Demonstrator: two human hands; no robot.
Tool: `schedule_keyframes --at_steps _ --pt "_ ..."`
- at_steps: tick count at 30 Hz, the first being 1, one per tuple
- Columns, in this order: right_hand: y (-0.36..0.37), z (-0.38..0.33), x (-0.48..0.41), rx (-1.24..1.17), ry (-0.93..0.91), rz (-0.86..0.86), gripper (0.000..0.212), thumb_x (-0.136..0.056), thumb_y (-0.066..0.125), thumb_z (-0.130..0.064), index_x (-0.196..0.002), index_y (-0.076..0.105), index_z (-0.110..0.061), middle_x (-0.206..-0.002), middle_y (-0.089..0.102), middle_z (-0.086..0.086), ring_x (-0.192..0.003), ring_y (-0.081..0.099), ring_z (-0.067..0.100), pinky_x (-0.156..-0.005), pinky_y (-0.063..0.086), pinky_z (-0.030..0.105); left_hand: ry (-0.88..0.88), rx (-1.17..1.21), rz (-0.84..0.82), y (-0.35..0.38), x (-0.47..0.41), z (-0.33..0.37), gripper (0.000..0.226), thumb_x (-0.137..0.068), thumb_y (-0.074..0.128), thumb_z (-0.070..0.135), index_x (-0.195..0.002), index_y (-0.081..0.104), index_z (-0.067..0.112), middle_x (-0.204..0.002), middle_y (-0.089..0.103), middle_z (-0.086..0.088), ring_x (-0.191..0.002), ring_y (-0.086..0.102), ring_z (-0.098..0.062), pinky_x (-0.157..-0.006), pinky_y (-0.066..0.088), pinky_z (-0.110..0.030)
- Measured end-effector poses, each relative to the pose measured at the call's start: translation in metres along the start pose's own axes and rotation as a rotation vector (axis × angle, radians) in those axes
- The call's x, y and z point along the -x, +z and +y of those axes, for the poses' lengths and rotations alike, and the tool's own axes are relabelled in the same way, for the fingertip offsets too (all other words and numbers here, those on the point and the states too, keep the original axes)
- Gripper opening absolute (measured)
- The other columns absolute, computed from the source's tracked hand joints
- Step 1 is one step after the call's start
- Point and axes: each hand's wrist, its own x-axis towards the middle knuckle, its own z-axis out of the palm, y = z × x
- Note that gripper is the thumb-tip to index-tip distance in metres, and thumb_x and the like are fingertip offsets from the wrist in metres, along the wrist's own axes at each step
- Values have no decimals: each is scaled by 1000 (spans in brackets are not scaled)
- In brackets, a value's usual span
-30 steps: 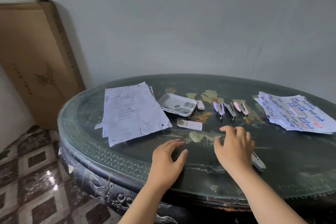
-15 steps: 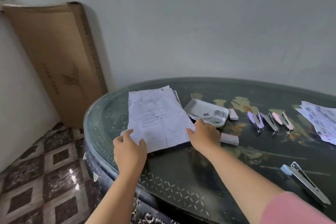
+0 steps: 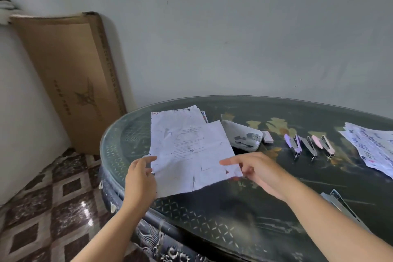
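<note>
The left hand [image 3: 140, 174] comes up from 7 o'clock with its wrist over the table's rim. Its thumb and curled fingers pinch the left edge of a printed sheet [image 3: 191, 155]. The right hand [image 3: 255, 170] reaches in from 4 o'clock, one finger laid straight along the top of the sheet's near right corner and the others curled beneath it, so both hands hold the paper. The sheet hangs tilted above the glass table [image 3: 212, 219], overlapping the paper stack [image 3: 176, 116] at its 12 o'clock.

At 2 o'clock from the sheet sits a white tray [image 3: 236, 132] of staples, with a small staple box [image 3: 267, 136] touching it. At 3 o'clock lie a purple stapler [image 3: 293, 144], a grey stapler [image 3: 309, 147] and a pink stapler [image 3: 323, 144], and beyond them handwritten pages [image 3: 372, 147]. Another stapler [image 3: 340, 200] lies by the right forearm. A cardboard box [image 3: 70, 78] leans on the wall at 10 o'clock.
</note>
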Motion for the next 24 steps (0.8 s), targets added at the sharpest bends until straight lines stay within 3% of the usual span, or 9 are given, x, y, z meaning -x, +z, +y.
schedule_keyframes --at_steps 3,5,8,10,14,17,20,22,24 --pt "-24 4 50 90 -68 -50 53 -88 48 9 -103 75 -33 -120 65 -19 -112 59 1 -87 52 17 238 -170 -159 -19 13 -4 79 -74 37 -24 -132 48 29 -142 41 2 -123 42 -18 -93 42 -25" --pt "-40 16 81 66 -112 -36 42 -89 61 1 -105 74 -35 -111 69 -21 -104 62 -8 -76 47 5 426 -375 -264 -26 24 -6 85 -77 52 -13 -141 33 40 -148 32 15 -132 29 -13 -111 30 -30" --pt "-53 31 124 -43 -171 62 20 -80 72 -25 -98 77 -34 -96 76 2 -88 70 17 -78 54 18 730 -515 -313 -18 46 -2 91 -75 74 37 -147 19 45 -151 25 21 -134 26 -7 -112 27 -31" --pt "-61 45 147 -72 -209 90 49 -57 81 -58 -96 78 -27 -88 75 15 -78 70 26 -76 55 23 828 -454 -334 -4 67 10 92 -74 70 56 -148 17 43 -154 22 20 -138 23 -7 -113 26 -31" --pt "-71 61 182 -104 -199 120 69 -49 78 -71 -96 78 -21 -83 73 20 -78 70 33 -70 54 28 948 -263 -359 21 100 39 57 -90 52 43 -143 32 43 -153 22 26 -143 15 0 -117 15 -21" --pt "-79 68 201 -63 -217 172 67 -54 75 -73 -100 77 -25 -71 69 15 -68 64 28 -70 51 27 824 -18 -476 27 115 61 37 -89 48 54 -113 67 31 -121 54 36 -116 50 8 -98 42 -16" --pt "-84 74 210 32 -200 274 48 -60 78 -59 -99 75 -33 -68 56 1 -66 50 14 -68 41 21 704 120 -560 35 122 74 25 -83 64 39 -94 74 19 -90 71 21 -87 65 6 -76 50 -15" --pt "-85 82 203 143 -180 367 46 -59 76 -62 -94 75 -31 -76 53 -9 -67 45 7 -66 38 18 572 181 -589 42 122 78 23 -83 69 41 -94 74 22 -88 71 20 -84 64 5 -74 49 -17" --pt "-80 83 191 192 -154 402 43 -66 68 -61 -88 74 -24 -92 56 -18 -78 51 10 -73 42 22 475 242 -658 47 121 81 42 -77 67 55 -111 69 32 -108 69 24 -104 61 5 -85 46 -15"
